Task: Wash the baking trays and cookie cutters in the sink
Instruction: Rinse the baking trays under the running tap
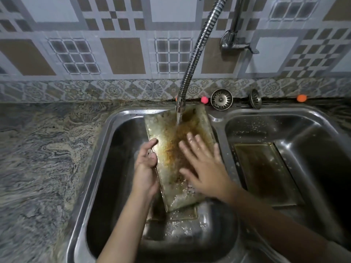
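Tray in hand: baking tray (171,149), tilted up in the left basin of the sink (106,149), far end leaning toward the back rim, near end low over the basin floor.
Water: running from the flexible faucet hose (197,54) onto the upper part of the tray.
Tray surface: brown, rusty-looking residue down the middle, pale wet patches toward the edges; judged not yet clean.
Left hand (146,164): clasping the tray's left edge, fingers curled round it, holding it tilted.
Right hand (203,164): fingers spread and straight, flat on the tray face, grasping nothing; blurred, likely rubbing.
Second tray (266,168): flat on the floor of the right basin, dark film on it; washed or not, cannot tell.
Under the tilted tray: a further flat metal piece partly visible, identity unclear.
Cookie cutters: none seen.
Behind the sink: two drain strainers (221,99) propped against the patterned wall tiles.
Bench (38,158): marbled stone left of the sink.
Progress: early to middle; one tray mid-rinse, other tray and cutters apparently left.
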A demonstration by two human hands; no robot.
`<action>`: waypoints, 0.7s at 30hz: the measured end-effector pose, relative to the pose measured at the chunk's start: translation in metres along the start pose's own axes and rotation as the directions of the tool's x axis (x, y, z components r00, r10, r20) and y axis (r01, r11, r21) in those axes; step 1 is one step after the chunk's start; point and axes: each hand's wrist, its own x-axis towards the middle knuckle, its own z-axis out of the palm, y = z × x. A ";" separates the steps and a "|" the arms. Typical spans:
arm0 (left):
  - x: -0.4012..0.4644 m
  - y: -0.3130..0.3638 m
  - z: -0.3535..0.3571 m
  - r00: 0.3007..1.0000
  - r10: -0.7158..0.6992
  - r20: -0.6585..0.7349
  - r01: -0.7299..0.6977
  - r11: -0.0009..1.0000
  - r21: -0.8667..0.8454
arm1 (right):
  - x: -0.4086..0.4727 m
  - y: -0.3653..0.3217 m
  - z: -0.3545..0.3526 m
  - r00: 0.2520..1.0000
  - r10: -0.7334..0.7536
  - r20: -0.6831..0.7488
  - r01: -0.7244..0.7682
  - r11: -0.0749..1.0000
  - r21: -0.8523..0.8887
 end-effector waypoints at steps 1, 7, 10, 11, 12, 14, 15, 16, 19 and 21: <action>-0.004 -0.002 0.003 1.000 0.011 0.012 -0.012 1.000 0.024 | 0.011 0.007 -0.007 0.993 0.113 -0.021 -0.113 0.994 0.001; -0.004 -0.014 0.016 0.998 -0.020 0.060 0.021 1.000 -0.017 | 0.022 -0.035 -0.005 0.997 0.013 -0.075 -0.013 1.000 0.001; 0.002 -0.003 -0.002 0.995 -0.087 -0.053 0.083 0.993 -0.087 | -0.006 -0.023 0.009 0.989 -0.149 -0.019 0.149 0.989 0.020; 0.003 -0.002 -0.009 0.992 -0.102 -0.075 0.094 0.990 -0.101 | -0.003 -0.009 0.008 0.996 -0.094 0.001 0.094 0.995 0.040; 0.000 -0.001 -0.012 0.990 -0.122 -0.072 0.114 0.987 -0.111 | 0.005 0.002 0.005 1.000 0.006 0.026 -0.008 0.999 0.052; -0.007 -0.007 -0.008 0.985 -0.165 -0.050 0.161 0.984 -0.073 | 0.028 0.011 -0.007 0.973 0.226 0.044 -0.228 0.973 0.044; -0.011 -0.012 -0.003 0.983 -0.179 -0.036 0.177 0.983 -0.038 | 0.038 0.008 -0.012 0.957 0.287 0.043 -0.288 0.957 0.034; -0.015 -0.015 0.004 0.984 -0.178 -0.025 0.178 0.984 -0.011 | 0.044 -0.001 -0.013 0.956 0.290 0.042 -0.291 0.956 0.034; -0.009 -0.012 0.006 0.985 -0.144 -0.094 0.144 0.990 0.002 | 0.021 -0.040 -0.001 0.998 0.033 0.051 -0.036 0.997 0.069; -0.002 -0.001 -0.008 0.971 -0.178 -0.158 0.169 0.983 -0.069 | -0.011 -0.043 0.009 0.988 -0.146 0.046 0.141 0.986 0.094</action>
